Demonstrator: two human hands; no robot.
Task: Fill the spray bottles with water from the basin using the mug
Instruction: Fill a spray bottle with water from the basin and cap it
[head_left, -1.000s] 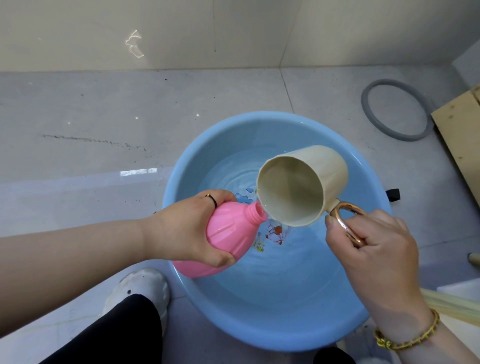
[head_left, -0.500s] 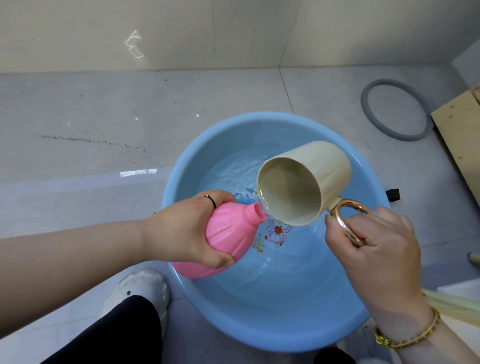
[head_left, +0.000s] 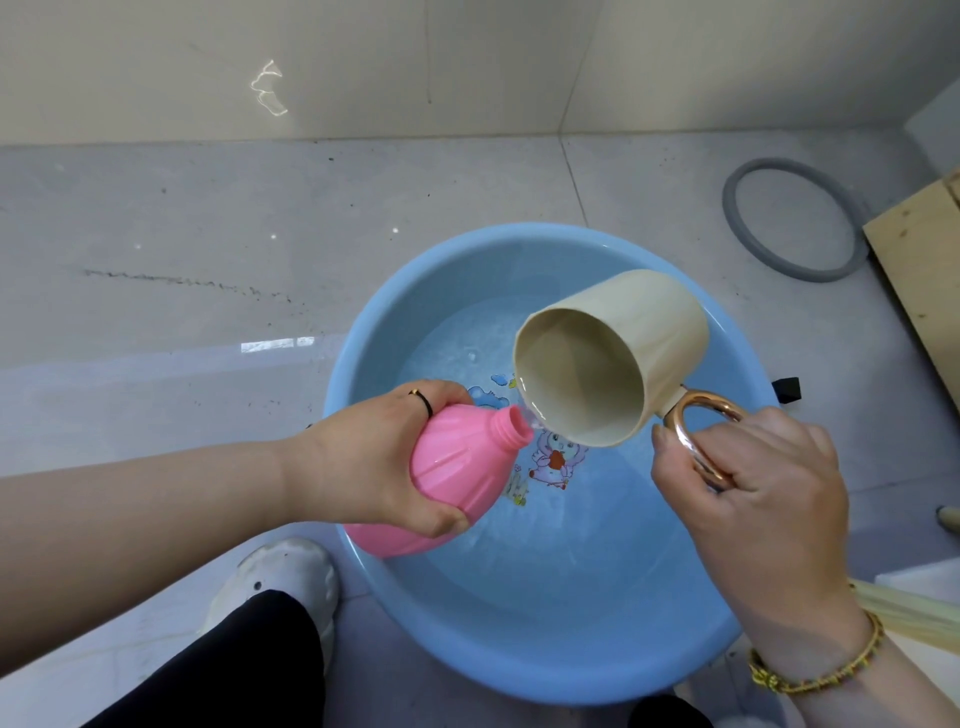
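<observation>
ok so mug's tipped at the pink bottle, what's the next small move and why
Probably tip the mug a little further with the right hand, keeping its lip at the pink bottle's open neck. A little water still lies at the mug's lower rim, and the left hand holds the bottle slanted over the blue basin, so spills fall back in.

Glossy pink plastic spray bottle (head_left: 457, 467), matt cream mug (head_left: 613, 358) with shiny gold metallic handle (head_left: 698, 441), smooth blue plastic basin (head_left: 545, 660), polished grey floor tiles (head_left: 182, 249).
</observation>
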